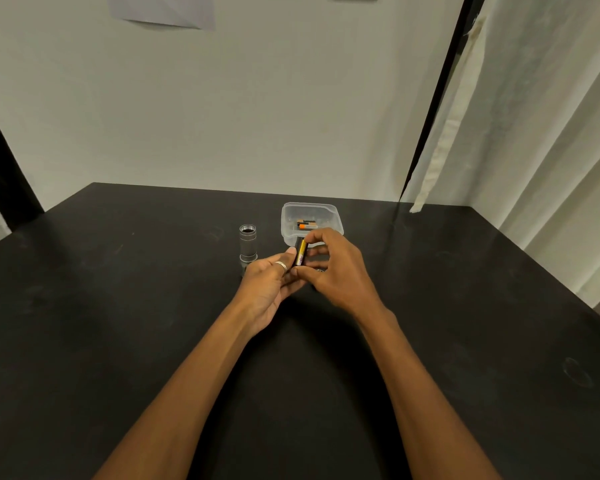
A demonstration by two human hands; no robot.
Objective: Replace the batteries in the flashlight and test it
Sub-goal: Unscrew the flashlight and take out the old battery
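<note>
A silver flashlight body (247,247) stands upright on the black table (118,306) with its open end up, left of my hands. My left hand (271,285), a ring on one finger, and my right hand (336,268) meet above the table and together grip a black battery holder (301,257) with a gold-and-black battery in it. The right fingers pinch its top and bottom ends; the left thumb presses its side. Much of the holder is hidden by fingers.
A clear plastic tub (312,221) just behind my hands holds orange-and-black batteries (306,224). A small metal part (319,270) peeks out under my right hand. A white wall backs the table; a pale curtain (534,150) hangs along its right edge.
</note>
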